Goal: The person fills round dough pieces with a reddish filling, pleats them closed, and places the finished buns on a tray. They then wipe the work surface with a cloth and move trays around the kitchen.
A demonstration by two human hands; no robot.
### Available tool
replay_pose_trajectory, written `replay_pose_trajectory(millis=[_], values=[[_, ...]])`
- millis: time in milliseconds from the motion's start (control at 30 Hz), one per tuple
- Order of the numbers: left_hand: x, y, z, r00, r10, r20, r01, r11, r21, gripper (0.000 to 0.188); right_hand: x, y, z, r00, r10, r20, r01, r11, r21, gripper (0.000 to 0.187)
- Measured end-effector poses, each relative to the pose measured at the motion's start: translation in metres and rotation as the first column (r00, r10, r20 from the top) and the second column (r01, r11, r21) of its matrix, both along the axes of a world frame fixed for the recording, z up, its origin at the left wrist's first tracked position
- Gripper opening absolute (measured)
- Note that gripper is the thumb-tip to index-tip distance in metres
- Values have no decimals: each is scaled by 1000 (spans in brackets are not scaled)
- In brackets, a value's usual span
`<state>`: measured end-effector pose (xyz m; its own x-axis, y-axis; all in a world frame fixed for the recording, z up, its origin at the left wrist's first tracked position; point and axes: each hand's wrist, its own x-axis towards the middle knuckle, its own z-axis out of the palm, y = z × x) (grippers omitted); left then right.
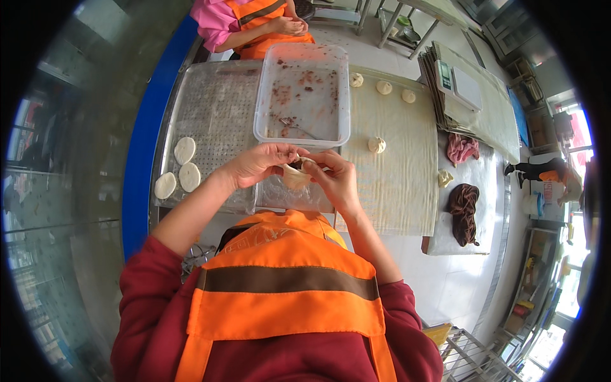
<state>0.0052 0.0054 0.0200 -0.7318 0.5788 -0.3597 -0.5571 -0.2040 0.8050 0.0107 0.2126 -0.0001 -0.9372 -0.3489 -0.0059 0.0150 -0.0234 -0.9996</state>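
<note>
A filled dough bun [295, 180] is held up in front of me, its dark filling showing at the open top. My left hand [258, 165] is closed on its left rim, with fingertips and thumb at the dough's edge. On the other side, my right hand [334, 178] pinches the rim between thumb and fingers. Just beyond my hands stands a clear plastic tub [259, 102] with scraps of filling and a thin metal utensil [304, 132] in it. Three flat dough rounds, among them a dough round [184, 150], lie to the left on a perforated metal tray [216, 95].
Several pleated buns, one a bun [377, 145], sit on a cloth-covered tray [401, 184] at right. Farther right are a scale [458, 86] on stacked trays, a pink cloth [462, 148] and a dark brown cloth [464, 214]. Another person [254, 25] stands across the table.
</note>
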Motion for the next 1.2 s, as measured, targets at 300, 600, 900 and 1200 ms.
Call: replay_pose_trajectory(millis=[300,600,900,1200], values=[[21,39,-32,842,521,-138,-536,838,-104,64,11,-22,6,990,-117,-81,124,988,91,20],[23,56,-18,767,641,-18,-613,741,275,65,-3,-19,20,978,-118,-170,156,961,229,20],[27,55,-46,651,740,167,-750,662,-8,63,7,-14,18,958,68,-280,29,944,329,18],[24,48,-46,670,715,201,-715,694,-85,71,-4,-20,24,850,311,-425,-26,831,556,19]])
